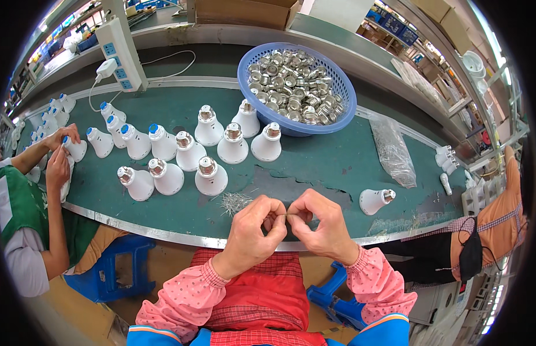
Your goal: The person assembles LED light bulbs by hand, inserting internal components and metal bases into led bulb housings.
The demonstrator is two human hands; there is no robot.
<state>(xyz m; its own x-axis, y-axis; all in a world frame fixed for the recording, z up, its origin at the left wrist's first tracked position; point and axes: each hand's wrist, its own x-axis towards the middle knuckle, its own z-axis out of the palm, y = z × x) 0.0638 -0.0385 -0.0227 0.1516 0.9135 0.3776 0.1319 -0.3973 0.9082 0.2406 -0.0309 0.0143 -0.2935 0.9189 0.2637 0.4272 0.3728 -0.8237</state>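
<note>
Okay so, nearest first: the left hand (253, 228) and right hand (321, 226) meet over the table edge, each with thumb and forefinger pinched together, no real gap. Looks like both have one end of a thin strand (287, 215); it's too tiny to tell what it's made of. Pink dotted sleeves (184, 297) bunch up at the wrists, soft and crinkly.

Just past the left hand there's a messy heap of thin pins (234, 203), silvery and needle-like, so I'd guess plenty of those are left. Off to the right, a lone bulb (371, 202) lies on its side, smooth white body, shiny threaded cap. The green tabletop (337, 158) is worn through to dark grey in ragged patches.

Further out on the left, eight capped bulbs (212, 180) stand or lean in a loose bunch, so those seem further along. Behind and left of them, the blue-topped bulbs (136, 143) show no metal, so I'd call them unfinished. A crinkly clear bag (393, 153) lies right.

Farthest, a perforated blue plastic basket (331, 128) is heaped with loose, ridged metal caps (291, 86). Loads left, basically.
</note>
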